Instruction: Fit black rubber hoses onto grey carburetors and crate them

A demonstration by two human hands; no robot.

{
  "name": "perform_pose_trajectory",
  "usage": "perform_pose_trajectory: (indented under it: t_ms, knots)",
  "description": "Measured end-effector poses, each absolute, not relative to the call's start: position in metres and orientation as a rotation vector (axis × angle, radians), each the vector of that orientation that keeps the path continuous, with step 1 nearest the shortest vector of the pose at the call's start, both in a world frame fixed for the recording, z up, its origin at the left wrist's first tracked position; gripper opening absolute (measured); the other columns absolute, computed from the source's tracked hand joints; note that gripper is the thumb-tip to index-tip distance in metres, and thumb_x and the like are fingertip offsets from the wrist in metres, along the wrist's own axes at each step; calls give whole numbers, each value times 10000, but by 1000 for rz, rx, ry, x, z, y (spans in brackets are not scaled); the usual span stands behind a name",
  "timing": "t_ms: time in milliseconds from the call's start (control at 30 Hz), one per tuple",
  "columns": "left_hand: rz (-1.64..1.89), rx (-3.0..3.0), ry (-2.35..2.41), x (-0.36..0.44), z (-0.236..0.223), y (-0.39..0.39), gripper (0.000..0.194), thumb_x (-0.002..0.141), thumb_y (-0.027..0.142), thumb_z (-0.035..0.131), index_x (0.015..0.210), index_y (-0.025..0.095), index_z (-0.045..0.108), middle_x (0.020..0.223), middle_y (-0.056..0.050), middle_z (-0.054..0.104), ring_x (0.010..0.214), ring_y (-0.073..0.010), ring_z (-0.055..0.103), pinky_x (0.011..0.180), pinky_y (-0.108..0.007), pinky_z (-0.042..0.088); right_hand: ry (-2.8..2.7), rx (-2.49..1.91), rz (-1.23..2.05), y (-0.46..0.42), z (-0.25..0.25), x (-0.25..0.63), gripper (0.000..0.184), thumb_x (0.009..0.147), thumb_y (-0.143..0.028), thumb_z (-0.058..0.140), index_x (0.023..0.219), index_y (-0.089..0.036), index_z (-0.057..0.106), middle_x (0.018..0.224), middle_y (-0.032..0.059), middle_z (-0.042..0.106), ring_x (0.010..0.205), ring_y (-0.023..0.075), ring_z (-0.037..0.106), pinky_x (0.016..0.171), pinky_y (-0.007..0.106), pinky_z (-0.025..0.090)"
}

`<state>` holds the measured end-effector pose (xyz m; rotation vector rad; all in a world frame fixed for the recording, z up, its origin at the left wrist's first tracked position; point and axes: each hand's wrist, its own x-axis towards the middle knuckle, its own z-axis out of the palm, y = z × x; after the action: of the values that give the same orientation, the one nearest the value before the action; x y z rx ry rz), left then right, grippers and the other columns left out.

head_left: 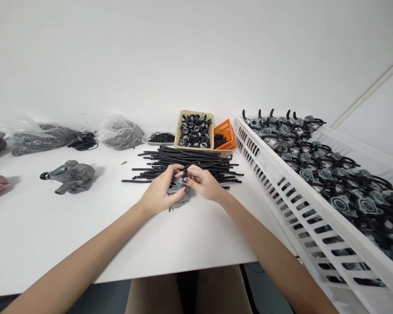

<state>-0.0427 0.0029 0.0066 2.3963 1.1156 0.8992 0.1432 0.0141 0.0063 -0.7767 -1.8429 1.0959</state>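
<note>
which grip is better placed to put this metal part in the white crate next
Right, probably: both are at the metal part, but the right grip is nearer the white crate than the left grip.

No readable text, label, brand, number or sign shows on anything here.

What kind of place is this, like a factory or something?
Probably a small assembly workshop: there's a white crate packed with matching metal parts, a pile of black tubes, and hands working on one metal part.
</note>
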Motion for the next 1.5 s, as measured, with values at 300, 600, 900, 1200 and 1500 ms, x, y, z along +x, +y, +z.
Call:
perform_pose_trajectory:
  t_ms: [300,600,900,1200,1500]
  knots:
    - [949,2374,1200,-41,6,-1,507,826,355,547,1282,228,367,1156,-72,612,986,-236,620,837,-346,487,-1843,-828,876,9,2,137,111,882,-285,571,835,-192,610,823,6,431,751,150,456,707,287,410]
    - [985,2318,1268,-39,8,1,487,823,366,549,1259,216,393,1108,-75,617,1000,-246,615,862,-368,479,-1735,-875,771,8,4,134,104,870,-259,580,926,-194,639,895,26,509,777,142,513,669,267,423]
    - [949,2310,1046,-41,10,1,489,797,323,598,1228,216,395,1120,-77,608,975,-235,623,856,-342,479,-1773,-655,776,11,7,140,313,940,-462,498,831,-207,643,888,50,515,857,178,529,771,320,453]
    - [953,2270,984,-44,8,3,526,792,312,603,1267,220,398,1116,-80,629,986,-244,633,892,-360,469,-1840,-627,875,14,5,145,347,925,-530,488,908,-218,638,942,64,544,893,190,543,810,343,456]
    - [960,2164,893,-47,6,6,784,785,321,619,1446,231,206,1135,-76,621,1072,-256,592,981,-405,408,-2024,-783,763,9,6,147,136,866,-304,648,963,-227,704,1018,49,644,993,202,529,899,357,418]
